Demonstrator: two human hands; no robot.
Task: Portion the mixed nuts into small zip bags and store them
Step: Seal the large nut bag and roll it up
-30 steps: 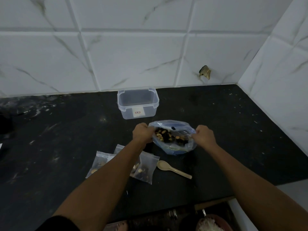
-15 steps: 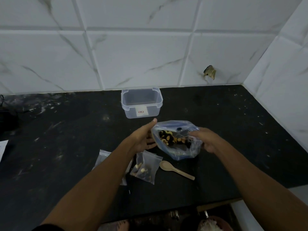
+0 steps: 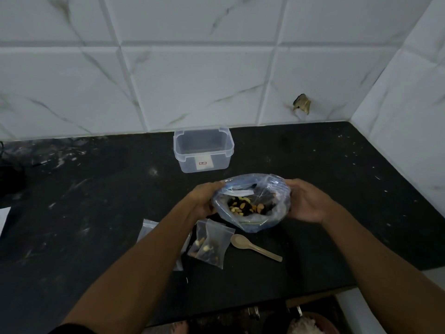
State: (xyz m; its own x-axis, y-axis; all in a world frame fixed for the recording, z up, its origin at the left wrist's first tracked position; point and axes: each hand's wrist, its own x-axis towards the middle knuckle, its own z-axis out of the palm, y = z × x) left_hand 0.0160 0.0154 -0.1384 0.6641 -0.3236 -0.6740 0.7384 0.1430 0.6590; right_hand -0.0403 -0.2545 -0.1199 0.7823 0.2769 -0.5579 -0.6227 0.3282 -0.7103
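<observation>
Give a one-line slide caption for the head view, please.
Both hands, left and right, hold the open bag of mixed nuts above the black counter.

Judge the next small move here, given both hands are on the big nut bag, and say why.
Probably free the right hand to pick up the wooden spoon. Both hands hold the large bag of mixed nuts open, the left hand at its other side; the spoon lies unused beside a small zip bag partly filled.
</observation>
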